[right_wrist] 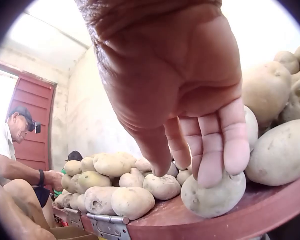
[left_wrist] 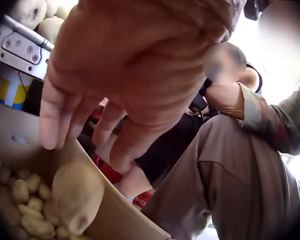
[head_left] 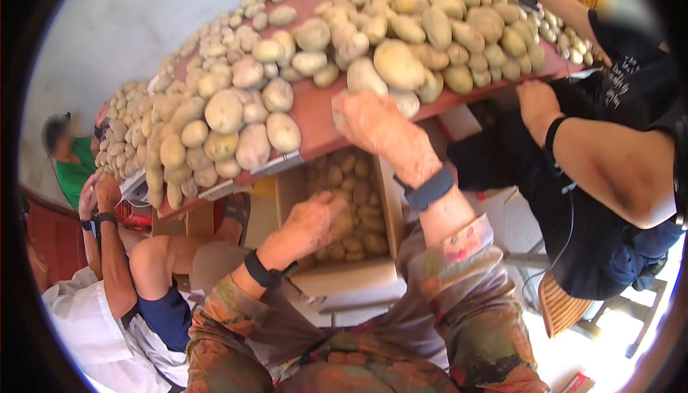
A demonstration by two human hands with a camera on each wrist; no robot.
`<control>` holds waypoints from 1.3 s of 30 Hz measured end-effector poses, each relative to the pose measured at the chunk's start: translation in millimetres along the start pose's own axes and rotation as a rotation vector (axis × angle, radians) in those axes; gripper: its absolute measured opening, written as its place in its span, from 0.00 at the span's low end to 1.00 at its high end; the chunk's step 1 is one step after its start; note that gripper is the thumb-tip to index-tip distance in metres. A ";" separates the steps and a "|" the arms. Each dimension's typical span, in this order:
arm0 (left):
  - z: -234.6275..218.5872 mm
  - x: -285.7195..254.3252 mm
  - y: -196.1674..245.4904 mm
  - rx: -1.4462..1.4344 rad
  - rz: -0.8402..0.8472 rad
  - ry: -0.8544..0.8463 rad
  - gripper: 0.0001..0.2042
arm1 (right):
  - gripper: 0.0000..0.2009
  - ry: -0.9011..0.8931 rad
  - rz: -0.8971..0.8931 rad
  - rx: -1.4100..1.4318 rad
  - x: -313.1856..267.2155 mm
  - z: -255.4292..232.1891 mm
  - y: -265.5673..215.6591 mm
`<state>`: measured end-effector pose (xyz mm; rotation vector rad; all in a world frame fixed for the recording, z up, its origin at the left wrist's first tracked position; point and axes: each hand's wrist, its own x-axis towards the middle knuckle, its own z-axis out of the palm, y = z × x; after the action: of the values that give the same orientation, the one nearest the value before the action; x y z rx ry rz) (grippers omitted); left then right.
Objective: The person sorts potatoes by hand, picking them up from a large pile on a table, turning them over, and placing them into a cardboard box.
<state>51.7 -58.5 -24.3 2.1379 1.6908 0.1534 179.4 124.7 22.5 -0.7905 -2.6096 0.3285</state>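
In the left wrist view a potato (left_wrist: 78, 196) hangs in the air just below the spread fingers of my left hand (left_wrist: 125, 65), apart from them and inside the cardboard box. From the head view, my left hand (head_left: 308, 228) is over that box (head_left: 345, 278), which holds many potatoes (head_left: 362, 217). My right hand (head_left: 383, 131) reaches to the table's near edge. Its extended fingertips rest on a potato (right_wrist: 214, 197) there, seen in the right wrist view, with the thumb of the right hand (right_wrist: 175, 75) apart from that potato.
Potatoes of mixed sizes (head_left: 223, 111) are heaped along the red table (head_left: 319, 117). A person in black (head_left: 609, 149) sits at the right. Another in a white shirt (head_left: 93, 318) is at the left, and one in green (head_left: 75, 171) beyond. Metal hinges (right_wrist: 110, 227) line the table's edge.
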 end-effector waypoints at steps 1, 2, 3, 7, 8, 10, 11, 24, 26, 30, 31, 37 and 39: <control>-5.5 1.3 1.9 -0.067 0.013 0.040 0.20 | 0.09 -0.008 -0.009 -0.001 -0.3 -2.7 -1.7; -10.9 4.0 3.7 -0.137 0.026 0.076 0.16 | 0.09 -0.020 -0.016 0.001 0.5 -4.5 -2.9; -20.3 8.1 6.4 -0.229 0.013 0.115 0.14 | 0.09 -0.034 -0.021 0.004 0.6 -5.0 -4.5; -61.1 21.5 9.2 -0.540 -0.026 0.294 0.09 | 0.06 0.072 -0.099 0.049 -3.8 1.8 -9.9; -68.7 23.8 6.8 -0.601 -0.031 0.351 0.08 | 0.06 0.070 -0.100 0.049 -3.0 2.2 -11.9; -77.1 29.8 -5.6 -0.790 -0.046 0.419 0.08 | 0.05 0.067 -0.102 0.050 0.8 4.0 -15.8; -82.9 30.6 -9.0 -0.915 -0.065 0.441 0.08 | 0.05 0.060 -0.104 0.057 2.7 7.6 -14.2; -73.9 34.7 -40.9 -1.816 -0.027 0.548 0.08 | 0.03 0.316 -0.041 0.065 41.7 21.7 -35.2; -83.9 31.4 -43.6 -1.842 -0.010 0.604 0.08 | 0.04 0.334 -0.009 0.066 48.2 25.1 -39.8; -105.3 17.8 -51.8 -1.790 0.069 0.803 0.08 | 0.02 0.401 -0.021 0.089 60.1 33.6 -41.2; -110.7 12.6 -51.3 -1.745 0.096 0.881 0.08 | 0.02 0.399 -0.016 0.090 62.0 35.7 -42.8; -144.8 -15.3 -48.9 -1.506 0.171 1.178 0.07 | 0.03 0.379 0.016 0.073 63.9 32.3 -44.6; -153.1 -26.1 -51.7 -1.476 0.112 1.240 0.06 | 0.03 0.369 0.027 0.072 60.6 35.6 -44.1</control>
<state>-52.8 -36.2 99.7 0.8269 1.0264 2.2223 96.5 119.7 23.3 -0.7801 -2.2332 0.2549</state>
